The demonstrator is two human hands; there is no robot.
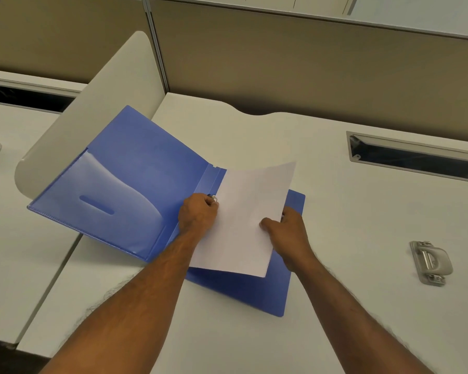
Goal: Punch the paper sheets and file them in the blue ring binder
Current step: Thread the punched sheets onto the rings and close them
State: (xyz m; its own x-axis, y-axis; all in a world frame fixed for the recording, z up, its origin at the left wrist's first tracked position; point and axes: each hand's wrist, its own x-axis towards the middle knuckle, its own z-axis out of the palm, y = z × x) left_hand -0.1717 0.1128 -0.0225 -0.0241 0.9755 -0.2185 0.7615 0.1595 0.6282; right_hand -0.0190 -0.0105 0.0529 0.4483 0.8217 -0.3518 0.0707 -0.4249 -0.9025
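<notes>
— Gripping what, exactly?
— Left hand (197,214) is closed at the ring (214,197); right hand (287,233) pinches the sheets (249,211) over the open binder (135,168).
— Risk?
— Holes may miss the ring and tear if the sheets skew. The binder's left cover overhangs the counter's (335,211) left edge and could tip.
— Room?
— Plenty rightward, until the punch (430,261) near the right edge.

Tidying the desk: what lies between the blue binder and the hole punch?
Nothing: the head view shows bare white desk between binder and punch.
</notes>
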